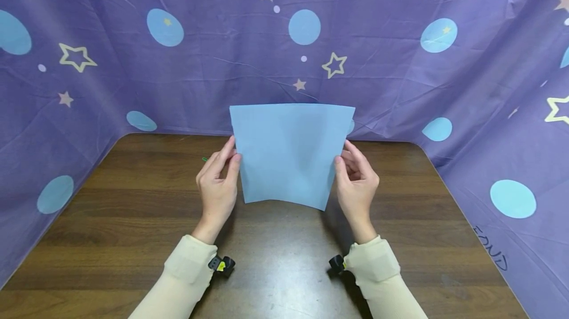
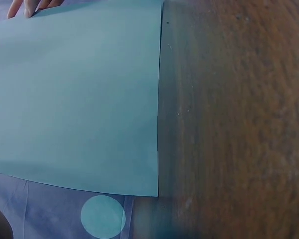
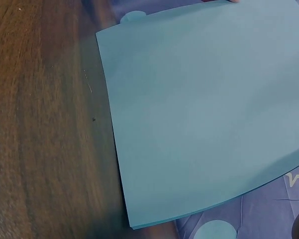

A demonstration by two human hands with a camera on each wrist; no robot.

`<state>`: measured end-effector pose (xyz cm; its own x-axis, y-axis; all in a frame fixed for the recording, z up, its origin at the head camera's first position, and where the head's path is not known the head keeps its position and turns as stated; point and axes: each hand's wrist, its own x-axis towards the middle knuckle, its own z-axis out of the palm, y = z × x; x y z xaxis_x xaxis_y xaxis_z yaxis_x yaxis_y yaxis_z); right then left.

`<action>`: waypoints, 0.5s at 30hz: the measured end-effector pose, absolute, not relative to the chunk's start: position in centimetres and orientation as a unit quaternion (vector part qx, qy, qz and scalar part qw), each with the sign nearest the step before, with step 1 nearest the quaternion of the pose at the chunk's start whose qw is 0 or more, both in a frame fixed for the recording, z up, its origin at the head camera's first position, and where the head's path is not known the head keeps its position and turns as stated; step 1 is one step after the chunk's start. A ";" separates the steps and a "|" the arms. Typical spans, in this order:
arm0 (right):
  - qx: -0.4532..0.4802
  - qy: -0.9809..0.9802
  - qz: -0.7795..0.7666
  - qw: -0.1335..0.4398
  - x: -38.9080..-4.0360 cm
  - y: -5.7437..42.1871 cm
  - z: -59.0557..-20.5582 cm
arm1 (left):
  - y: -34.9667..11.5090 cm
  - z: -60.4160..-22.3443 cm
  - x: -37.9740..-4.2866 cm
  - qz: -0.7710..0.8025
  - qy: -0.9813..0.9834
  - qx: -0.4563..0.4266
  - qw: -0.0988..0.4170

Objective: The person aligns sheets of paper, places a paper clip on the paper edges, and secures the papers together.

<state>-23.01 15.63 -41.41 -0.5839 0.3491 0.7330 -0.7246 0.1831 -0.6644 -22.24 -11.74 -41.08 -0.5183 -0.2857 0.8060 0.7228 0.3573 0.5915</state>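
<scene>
A light blue sheet of paper (image 1: 284,153) stands nearly upright over the table, slightly bowed, its lower edge close above the wood. My left hand (image 1: 218,185) pinches its left edge, thumb in front and fingers behind. On the opposite edge, my right hand (image 1: 357,185) pinches it the same way. The paper (image 2: 79,99) fills much of the left wrist view, with the other hand's fingertips (image 2: 31,6) at its far edge. In the right wrist view, the lower corner of the paper (image 3: 199,109) shows a doubled edge, like two layers.
The brown wooden table (image 1: 284,259) lies under both hands. A small green object (image 1: 205,159) lies beside the left hand. Behind and along the sides hangs a purple curtain (image 1: 249,37) with stars and blue dots.
</scene>
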 end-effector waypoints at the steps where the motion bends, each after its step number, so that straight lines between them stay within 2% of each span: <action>1: 0.147 -0.637 0.620 0.433 -23.1 15.6 -41.4 | -11.7 -41.1 -22.2 -0.546 -0.680 -0.161 0.462; 15: 0.131 -0.640 0.626 0.427 -23.0 15.9 -41.0 | -11.6 -40.6 -22.5 -0.555 -0.682 -0.163 0.448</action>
